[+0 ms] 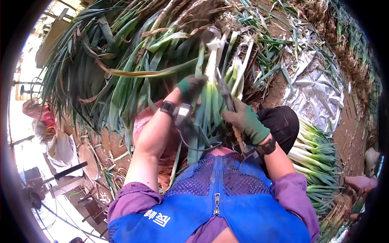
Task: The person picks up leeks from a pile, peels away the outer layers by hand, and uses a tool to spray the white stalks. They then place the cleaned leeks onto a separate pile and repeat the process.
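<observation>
In the head view, the gloved left hand (191,87) is blurred beside the leek stalks (211,77) in front of the person; whether it is open or closed cannot be told. The gloved right hand (248,122) grips a long, thin tool (225,93) just right of them. A leafy heap (109,69) lies left, and pale-stemmed leeks (314,152) lie right, below a silvery sheet (314,91).

You have two gloves, one on your left hand (191,87) and one on your right hand (248,122), plus two purple sleeves (135,198) and one blue vest (178,214). You've got one long, thin tool (227,97) and one crumpled silvery sheet (315,95). Your leeks (121,60) are many, too tangled and overlapping to count exactly.
</observation>
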A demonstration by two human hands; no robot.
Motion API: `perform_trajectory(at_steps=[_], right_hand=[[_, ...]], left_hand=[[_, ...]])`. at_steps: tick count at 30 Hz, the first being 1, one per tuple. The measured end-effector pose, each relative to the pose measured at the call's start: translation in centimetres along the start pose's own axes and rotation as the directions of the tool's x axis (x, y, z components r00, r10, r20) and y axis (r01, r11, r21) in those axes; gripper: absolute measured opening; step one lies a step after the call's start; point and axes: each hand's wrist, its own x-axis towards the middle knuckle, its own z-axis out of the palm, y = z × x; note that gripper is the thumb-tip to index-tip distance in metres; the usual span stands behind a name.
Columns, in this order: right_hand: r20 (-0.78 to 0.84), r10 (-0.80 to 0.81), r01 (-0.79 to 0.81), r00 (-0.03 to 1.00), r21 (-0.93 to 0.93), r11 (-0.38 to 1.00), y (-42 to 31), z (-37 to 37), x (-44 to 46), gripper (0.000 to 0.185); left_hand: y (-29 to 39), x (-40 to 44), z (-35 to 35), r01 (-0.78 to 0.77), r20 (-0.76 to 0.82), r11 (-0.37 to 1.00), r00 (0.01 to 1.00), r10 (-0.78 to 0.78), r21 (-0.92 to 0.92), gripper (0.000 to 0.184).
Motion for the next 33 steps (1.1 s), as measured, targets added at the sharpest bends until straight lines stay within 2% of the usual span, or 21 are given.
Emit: perform_trajectory(at_steps=[1, 2, 4, 5, 6, 7, 10, 12, 13, 14, 15, 16, 18, 19, 22, 23, 26, 27, 30, 31, 33], right_hand=[[0.031, -0.014, 0.014, 0.999, 0.017, 1.000, -1.1, 0.1, -1.2, 0.058], [0.060, -0.027, 0.025, 0.998, 0.034, 0.999, -2.3, 0.0, -2.4, 0.058], [0.156, 0.064, -0.063, 0.986, -0.006, 0.998, -3.4, -0.1, -3.9, 0.058], [0.160, 0.076, -0.070, 0.984, -0.047, 0.996, -3.1, 0.0, -4.3, 0.059], [0.161, 0.090, -0.077, 0.983, -0.085, 0.993, -2.9, 0.2, -4.6, 0.059], [0.140, 0.071, -0.070, 0.988, -0.011, 0.997, -3.2, 0.1, -5.0, 0.059], [-0.007, 0.064, -0.064, 0.998, -0.049, 0.997, -2.1, 0.6, -4.6, 0.058], [0.087, 0.125, -0.127, 0.988, 0.025, 0.992, -2.5, 0.5, -3.9, 0.059], [0.135, 0.152, -0.161, 0.979, 0.060, 0.985, -2.8, 0.3, -3.4, 0.060], [0.117, 0.127, -0.132, 0.985, 0.044, 0.990, -1.4, 0.6, -2.2, 0.060], [0.105, 0.102, -0.105, 0.989, 0.027, 0.994, 1.4, 1.7, -0.3, 0.061], [0.093, 0.073, -0.074, 0.993, 0.010, 0.997, 2.8, 2.3, 0.9, 0.062], [0.029, 0.113, -0.112, 0.993, -0.054, 0.992, 1.2, 2.0, 0.6, 0.062], [0.000, 0.105, -0.105, 0.994, -0.059, 0.993, 1.4, 2.1, 0.7, 0.062], [-0.052, 0.077, -0.079, 0.996, -0.038, 0.996, 1.1, 2.3, 0.3, 0.061], [-0.065, 0.066, -0.068, 0.996, -0.029, 0.997, 0.9, 2.2, 0.1, 0.061], [-0.097, 0.013, -0.018, 0.995, -0.046, 0.999, 2.4, 2.4, 0.5, 0.059], [-0.093, 0.022, -0.027, 0.995, -0.051, 0.998, 2.1, 2.3, 0.4, 0.059], [-0.108, 0.040, -0.047, 0.993, -0.064, 0.997, 0.6, 1.2, -0.6, 0.060], [-0.132, 0.032, -0.041, 0.991, -0.067, 0.997, 0.0, 0.7, -1.0, 0.061], [-0.170, -0.010, 0.002, 0.985, -0.047, 0.999, -0.1, 0.3, -0.9, 0.062]], left_hand=[[-0.4, 0.6, -0.8, 0.040, -0.058, 0.992, 0.998, -0.033, 0.119, 0.029], [-0.9, 1.1, -1.6, 0.022, 0.007, 0.990, 1.000, -0.023, 0.137, 0.028], [-1.3, 1.6, -2.7, -0.024, 0.140, 0.986, 0.990, 0.001, 0.167, 0.027], [-1.6, 1.6, -3.3, -0.175, 0.174, 0.901, 0.978, 0.113, 0.396, 0.029], [-2.1, 2.1, -4.2, -0.215, 0.227, 0.862, 0.966, 0.120, 0.459, 0.029], [-2.6, 3.1, -5.2, -0.257, 0.282, 0.815, 0.952, 0.121, 0.519, 0.030], [-4.3, 4.5, -6.6, -0.337, 0.339, 0.727, 0.929, 0.151, 0.598, 0.034], [-4.3, 4.8, -6.3, -0.106, 0.077, 0.715, 0.994, 0.073, 0.691, 0.046], [-3.9, 4.8, -5.7, 0.157, -0.199, 0.698, 0.980, -0.021, 0.699, 0.057], [-3.4, 5.0, -5.0, 0.407, -0.460, 0.656, 0.882, -0.101, 0.635, 0.067], [0.6, 0.5, -1.0, 0.411, -0.525, 0.505, 0.845, 0.102, 0.759, 0.071], [0.0, 0.6, -0.8, 0.369, -0.509, 0.421, 0.810, 0.292, 0.829, 0.063], [0.1, 0.4, 0.7, 0.144, -0.287, 0.263, 0.693, 0.661, 0.954, 0.056], [0.2, 0.5, 1.2, -0.001, -0.214, 0.295, 0.685, 0.696, 0.956, 0.059], [-1.9, 1.9, 2.0, 0.158, -0.287, 0.338, 0.881, 0.377, 0.928, 0.062], [-2.8, 2.3, 1.9, 0.249, -0.345, 0.307, 0.883, 0.318, 0.919, 0.071], [-4.0, 4.2, -0.2, 0.257, -0.353, 0.322, 0.891, 0.287, 0.911, 0.083], [-2.1, 3.4, 0.1, 0.290, -0.374, 0.377, 0.911, 0.173, 0.880, 0.084], [-1.6, 4.3, -1.5, 0.246, -0.331, 0.502, 0.940, 0.087, 0.829, 0.083], [-1.1, 4.0, -1.1, 0.197, -0.333, 0.628, 0.937, 0.104, 0.753, 0.081], [0.2, 2.6, 0.5, 0.053, -0.197, 0.852, 0.979, 0.059, 0.521, 0.058]])
